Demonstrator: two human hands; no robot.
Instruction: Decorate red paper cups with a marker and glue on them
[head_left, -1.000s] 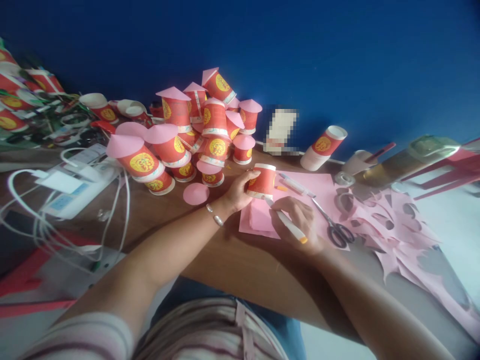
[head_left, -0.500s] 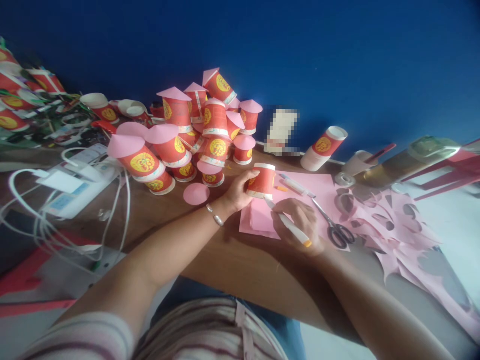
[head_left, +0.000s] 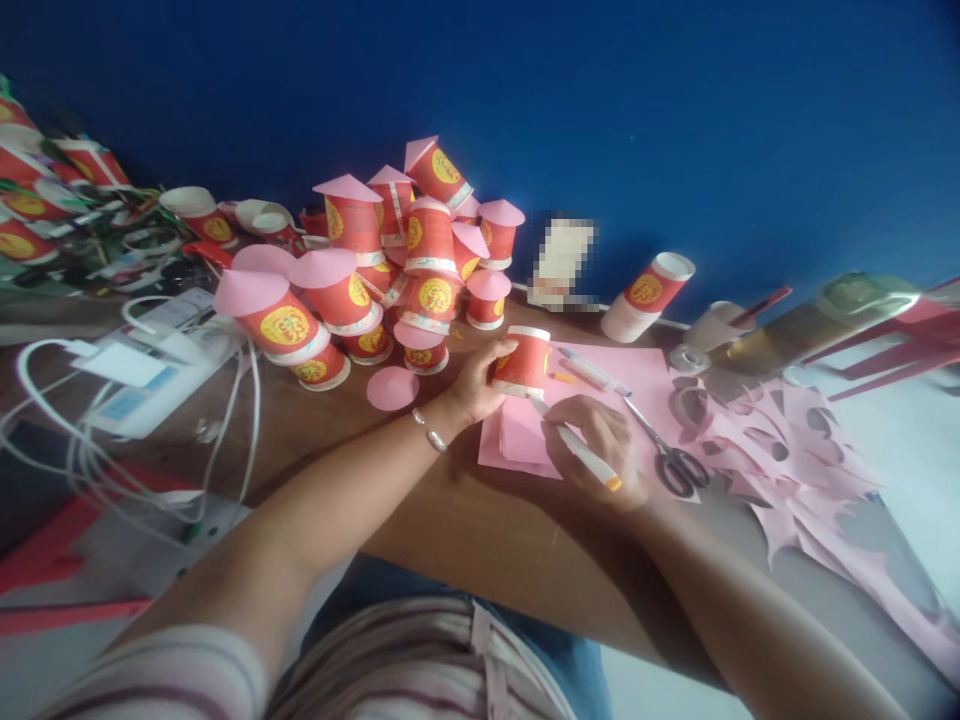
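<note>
My left hand (head_left: 480,385) is closed around the side of a red paper cup (head_left: 529,362) with a white rim and a yellow print at its left. In my right hand (head_left: 600,445) is a white marker (head_left: 589,458) with an orange end, its tip at the cup's lower edge; whether it touches I cannot tell. Under the hands lie pink paper sheets (head_left: 525,435). Black-handled scissors (head_left: 679,468) rest just right of my right hand. Beyond it, a pen (head_left: 587,370) and a small orange cap (head_left: 562,377) lie on the pink paper.
Stacked red cups with pink cone tops (head_left: 352,215) fill the back left, near a flat pink cone (head_left: 393,388). A power strip (head_left: 154,370) with white cables is at left. Pink scraps (head_left: 795,450), a tape roll (head_left: 688,358) and a bottle (head_left: 817,320) stand right.
</note>
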